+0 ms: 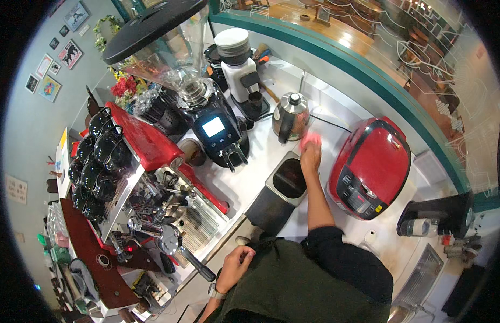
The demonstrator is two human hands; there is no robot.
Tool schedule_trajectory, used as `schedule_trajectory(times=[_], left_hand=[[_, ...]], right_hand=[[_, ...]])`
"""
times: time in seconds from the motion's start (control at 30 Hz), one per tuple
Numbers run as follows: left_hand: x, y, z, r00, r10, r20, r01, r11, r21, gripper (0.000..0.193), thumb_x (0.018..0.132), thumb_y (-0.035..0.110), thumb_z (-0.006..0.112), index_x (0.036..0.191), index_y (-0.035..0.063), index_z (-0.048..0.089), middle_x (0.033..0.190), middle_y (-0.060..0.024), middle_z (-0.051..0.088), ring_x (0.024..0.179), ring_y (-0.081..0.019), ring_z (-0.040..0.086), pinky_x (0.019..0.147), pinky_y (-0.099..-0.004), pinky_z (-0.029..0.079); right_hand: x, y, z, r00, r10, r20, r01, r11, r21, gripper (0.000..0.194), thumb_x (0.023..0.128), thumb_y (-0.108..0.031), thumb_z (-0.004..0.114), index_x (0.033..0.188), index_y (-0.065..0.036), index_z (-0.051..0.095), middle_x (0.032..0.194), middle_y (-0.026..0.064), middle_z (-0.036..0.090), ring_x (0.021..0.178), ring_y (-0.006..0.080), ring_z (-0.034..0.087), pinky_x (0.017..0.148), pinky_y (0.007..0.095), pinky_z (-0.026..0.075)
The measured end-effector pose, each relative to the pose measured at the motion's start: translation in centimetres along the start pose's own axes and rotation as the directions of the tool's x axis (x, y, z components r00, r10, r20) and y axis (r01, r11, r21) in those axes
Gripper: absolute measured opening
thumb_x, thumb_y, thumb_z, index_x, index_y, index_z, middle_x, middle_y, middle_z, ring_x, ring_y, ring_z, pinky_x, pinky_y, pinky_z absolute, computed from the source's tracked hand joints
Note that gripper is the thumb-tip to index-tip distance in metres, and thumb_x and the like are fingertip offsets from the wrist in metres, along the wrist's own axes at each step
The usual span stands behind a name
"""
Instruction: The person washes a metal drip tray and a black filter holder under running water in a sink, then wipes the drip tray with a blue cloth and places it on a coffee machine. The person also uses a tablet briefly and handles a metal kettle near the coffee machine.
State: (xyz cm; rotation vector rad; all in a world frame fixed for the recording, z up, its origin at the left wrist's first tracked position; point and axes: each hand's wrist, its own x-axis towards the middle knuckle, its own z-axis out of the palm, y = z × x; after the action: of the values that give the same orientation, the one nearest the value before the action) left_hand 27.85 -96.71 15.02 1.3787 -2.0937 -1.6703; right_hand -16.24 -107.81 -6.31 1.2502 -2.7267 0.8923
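My right hand (311, 158) reaches over the white counter with a pink cloth (311, 139) in its fingers, blurred as if in motion. Just behind the cloth stands a steel electric kettle (295, 117) with a black handle. Under my right wrist is a knock box (274, 206) with a steel rim and a dark opening, at the counter's front edge. My left hand (235, 264), with a watch on its wrist, hangs in front of my apron (290, 278). Its fingers are loosely curled, and nothing shows in them.
A red rice cooker (379, 161) sits right of my forearm. To the left are a black coffee grinder (213, 125) and a red espresso machine (153, 149) stacked with black cups (106, 155). A portafilter handle (197, 264) juts toward my left hand. A white grinder (240, 76) stands behind.
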Motion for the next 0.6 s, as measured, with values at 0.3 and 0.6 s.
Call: schedule_trajectory(times=[0.3, 0.6], left_hand=[[2.3, 1.5, 0.3, 0.995, -0.026, 0.093, 0.029, 0.999, -0.026, 0.02, 0.1, 0.02, 0.065, 0.108, 0.0015, 0.065, 0.093, -0.0091, 0.071, 0.08, -0.0173, 0.066, 0.075, -0.0317, 0.053], [0.1, 8.1, -3.2, 0.924, 0.21, -0.319, -0.158, 0.971, 0.182, 0.011, 0.093, 0.011, 0.068, 0.098, 0.0011, 0.066, 0.085, -0.0141, 0.069, 0.075, -0.031, 0.068, 0.068, -0.038, 0.053]], right_hand=[[-0.7, -7.6, -9.3, 0.975, 0.049, -0.217, -0.121, 0.935, -0.333, 0.031, 0.082, -0.022, 0.068, 0.106, -0.002, 0.072, 0.117, 0.0195, 0.065, 0.117, 0.0385, 0.054, 0.102, 0.0495, 0.043], [30.0, -16.3, -8.6, 0.846, -0.526, -0.086, 0.488, 0.83, -0.269, 0.028, 0.088, -0.026, 0.061, 0.095, -0.002, 0.073, 0.089, 0.0206, 0.073, 0.082, 0.0359, 0.072, 0.078, 0.0449, 0.055]])
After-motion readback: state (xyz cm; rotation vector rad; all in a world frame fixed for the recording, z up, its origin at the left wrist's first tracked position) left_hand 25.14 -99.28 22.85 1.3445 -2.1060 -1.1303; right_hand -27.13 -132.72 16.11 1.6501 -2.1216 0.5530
